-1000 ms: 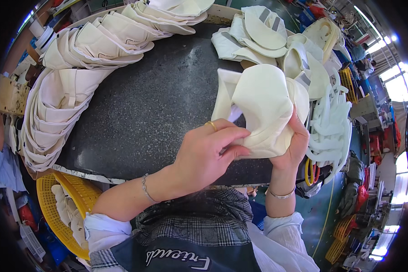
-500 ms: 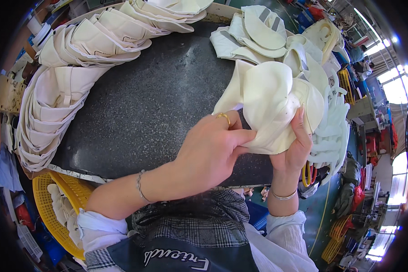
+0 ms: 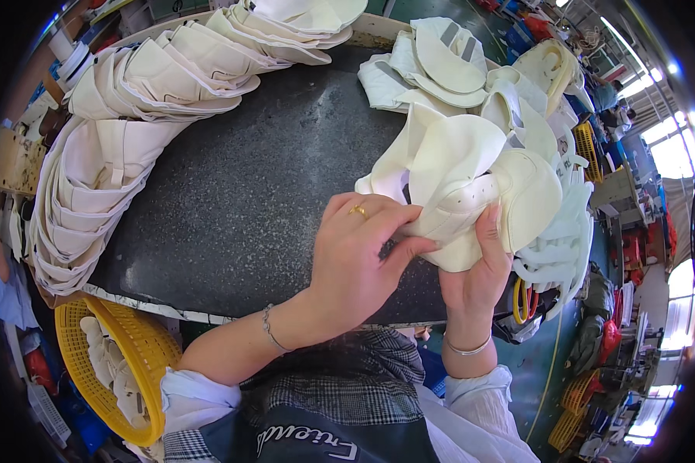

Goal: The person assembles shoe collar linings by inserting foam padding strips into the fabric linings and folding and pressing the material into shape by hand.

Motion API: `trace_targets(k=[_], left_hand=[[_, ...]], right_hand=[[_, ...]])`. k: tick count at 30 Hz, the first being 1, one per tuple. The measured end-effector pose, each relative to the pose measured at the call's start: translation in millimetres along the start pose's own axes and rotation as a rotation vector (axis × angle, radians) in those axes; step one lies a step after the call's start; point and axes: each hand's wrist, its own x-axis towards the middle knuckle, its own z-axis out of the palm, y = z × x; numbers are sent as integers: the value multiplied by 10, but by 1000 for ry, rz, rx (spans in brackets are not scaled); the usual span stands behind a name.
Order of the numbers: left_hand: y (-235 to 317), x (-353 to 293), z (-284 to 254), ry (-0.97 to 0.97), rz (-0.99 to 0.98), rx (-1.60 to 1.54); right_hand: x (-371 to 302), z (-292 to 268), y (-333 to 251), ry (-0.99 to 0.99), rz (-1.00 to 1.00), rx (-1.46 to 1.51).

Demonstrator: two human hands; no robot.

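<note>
A cream baseball cap [image 3: 457,210] is between my two hands above the right part of the dark table. My left hand [image 3: 363,251] is closed at the cap's near left edge, pinching the fabric with thumb and forefinger. From the near right, my right hand [image 3: 477,270] grips it, thumb lying on the panel by the small eyelets and the other fingers mostly hidden underneath. The brim side of the cap points right, and its loose back parts stand up toward the far side. Beyond it lie more cream caps [image 3: 449,65], loosely piled.
Nested cream caps [image 3: 104,158] curve along the left and far edges of the dark tabletop [image 3: 239,201]. Pale green strips [image 3: 560,231] hang at the right edge. A yellow basket [image 3: 150,347] holding white pieces stands below the table's near left corner.
The cap has turned in my hands, so its eyelets and seams now show more. My right hand has shifted slightly left and down; my left hand still pinches the edge.
</note>
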Motion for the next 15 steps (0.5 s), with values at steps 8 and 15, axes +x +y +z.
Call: trace_targets(k=[8,15], left_hand=[[14,55,-41,-89,-80,-85],[33,14,-61,-90,-95,-107]], right_hand=[[-59,53,-94,-95,-51,-128],[-63,34,-12,-68,-107,-190]])
